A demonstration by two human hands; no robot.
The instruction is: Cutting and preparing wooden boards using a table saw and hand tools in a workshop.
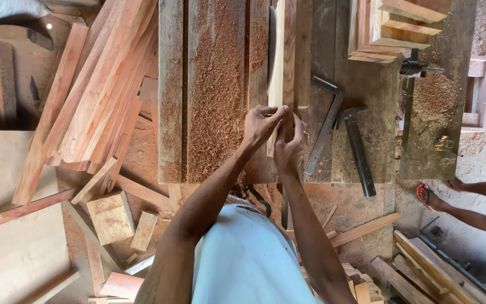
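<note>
A sawdust-strewn workbench [215,101] was shown, upon which a pale wooden strip [277,62] was laid lengthwise. Its near end was gripped by the left hand [261,125] and the right hand [289,147], fingers closed; a claw hammer [356,147] and what was apparently a try square [324,126] were placed just beside.

Sawdust-covered bench [215,84] lies open leftward; square [324,126] and hammer [355,143] block right

Hands on a wood strip at the bench's near edge

Left hand [261,124] and right hand [289,147] pinch a pale wood strip [277,67]; steel square [326,125] and hammer [355,145] lie just right; sawdust [215,84] left.
</note>
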